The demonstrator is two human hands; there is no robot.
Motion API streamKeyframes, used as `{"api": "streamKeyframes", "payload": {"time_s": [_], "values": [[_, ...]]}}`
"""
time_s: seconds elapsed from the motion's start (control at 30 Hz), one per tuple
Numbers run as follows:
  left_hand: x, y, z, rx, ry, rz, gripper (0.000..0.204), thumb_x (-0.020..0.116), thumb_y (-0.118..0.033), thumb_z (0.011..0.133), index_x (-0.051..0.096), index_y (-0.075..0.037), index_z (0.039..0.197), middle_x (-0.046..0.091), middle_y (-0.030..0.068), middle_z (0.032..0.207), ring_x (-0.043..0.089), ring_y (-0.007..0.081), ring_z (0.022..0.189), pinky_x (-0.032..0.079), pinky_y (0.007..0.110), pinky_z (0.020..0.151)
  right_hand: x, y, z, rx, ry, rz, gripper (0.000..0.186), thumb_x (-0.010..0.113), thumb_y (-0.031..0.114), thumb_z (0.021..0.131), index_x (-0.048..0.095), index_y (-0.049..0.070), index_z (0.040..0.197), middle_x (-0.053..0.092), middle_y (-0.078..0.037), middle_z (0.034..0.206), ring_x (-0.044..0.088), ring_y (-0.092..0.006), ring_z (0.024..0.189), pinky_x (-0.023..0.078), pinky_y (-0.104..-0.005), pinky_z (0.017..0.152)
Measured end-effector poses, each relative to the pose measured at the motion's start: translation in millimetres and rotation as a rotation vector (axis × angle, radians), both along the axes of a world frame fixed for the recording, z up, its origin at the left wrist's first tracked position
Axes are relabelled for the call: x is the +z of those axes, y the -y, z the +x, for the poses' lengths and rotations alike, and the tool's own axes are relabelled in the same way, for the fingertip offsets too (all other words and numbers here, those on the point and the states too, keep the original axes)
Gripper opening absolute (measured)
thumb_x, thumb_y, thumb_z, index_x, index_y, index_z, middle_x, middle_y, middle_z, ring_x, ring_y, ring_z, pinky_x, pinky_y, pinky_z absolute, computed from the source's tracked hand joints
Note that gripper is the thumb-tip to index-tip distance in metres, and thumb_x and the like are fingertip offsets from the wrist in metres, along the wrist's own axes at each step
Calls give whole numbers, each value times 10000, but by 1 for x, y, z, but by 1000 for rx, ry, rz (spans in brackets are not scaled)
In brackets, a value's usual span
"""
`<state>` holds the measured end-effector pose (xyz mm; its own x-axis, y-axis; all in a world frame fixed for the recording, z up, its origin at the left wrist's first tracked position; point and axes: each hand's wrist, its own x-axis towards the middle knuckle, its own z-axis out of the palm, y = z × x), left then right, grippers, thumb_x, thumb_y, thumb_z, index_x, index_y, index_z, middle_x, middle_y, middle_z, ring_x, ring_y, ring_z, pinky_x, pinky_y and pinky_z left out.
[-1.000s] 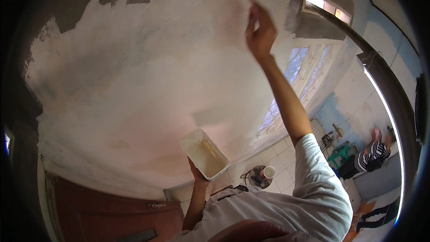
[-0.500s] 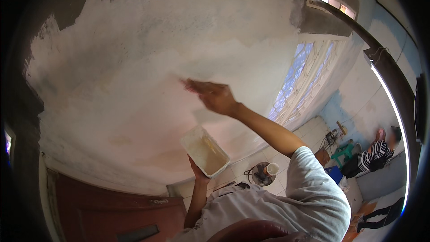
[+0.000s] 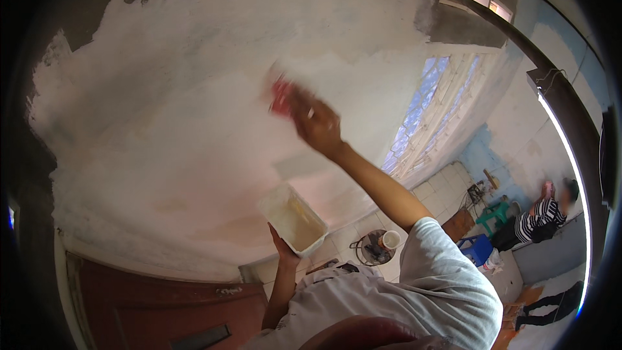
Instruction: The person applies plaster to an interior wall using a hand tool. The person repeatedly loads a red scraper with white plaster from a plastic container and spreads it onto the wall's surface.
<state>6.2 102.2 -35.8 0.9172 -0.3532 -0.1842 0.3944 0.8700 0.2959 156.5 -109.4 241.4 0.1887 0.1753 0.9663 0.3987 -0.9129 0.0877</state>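
My left hand (image 3: 282, 246) grips the lower left edge of a white rectangular plastic tub (image 3: 313, 210), holding it tilted in front of my body. A pale, creamy residue coats its inside. My right hand (image 3: 317, 124) is raised against the wall (image 3: 214, 97), closed on a flat red tool (image 3: 280, 96). Motion smears the tool and its tip, so its exact kind does not show. Pale filler with patches of grey and pink covers the wall around it.
A brown door (image 3: 168, 298) stands at lower left. Behind my arm are a lattice window (image 3: 418, 113) and a round stool (image 3: 372, 256) bearing a white cup (image 3: 390, 240). Further right are a green stool (image 3: 494, 217), a blue stool (image 3: 476, 249) and a person in stripes (image 3: 541, 220).
My right hand has moved up along the wall, and the tool has turned so that more of its red face shows. The tub in my left hand has barely shifted.
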Motion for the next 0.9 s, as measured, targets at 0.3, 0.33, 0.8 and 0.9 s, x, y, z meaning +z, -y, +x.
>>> {"api": "streamKeyframes", "payload": {"time_s": [0.3,0.33,0.8,0.9], "values": [[41,12,10,-48,68,19,792,405,-718,1014,397,-163,1580,509,67,1542,521,300,1377,446,497,1144,-51,13,-100,554,-654,1029,301,648,289,1053,666,-5,1118,665,-9,905,552,-81,776,471,-271,676],[45,11,10,-25,-2,60,813,401,-730,1008,385,-163,1590,492,73,1562,508,304,1394,430,503,1161,-54,12,-107,594,-651,1066,319,633,319,1063,660,1,1083,633,20,876,519,-71,766,454,-260,673],[8,-21,7,337,156,-315,814,321,-747,1017,407,-155,1569,519,72,1522,525,284,1368,425,487,1164,-58,-34,-178,677,-1287,768,163,681,118,1000,640,-7,1096,663,-64,785,616,-143,665,470,-301,614],[-28,-25,3,490,250,-22,791,310,-734,1024,419,-152,1547,539,86,1485,543,283,1341,461,472,1132,-68,-57,-177,622,-1230,430,158,677,70,970,616,-17,1086,682,-153,809,685,-278,702,509,-374,614]]}}
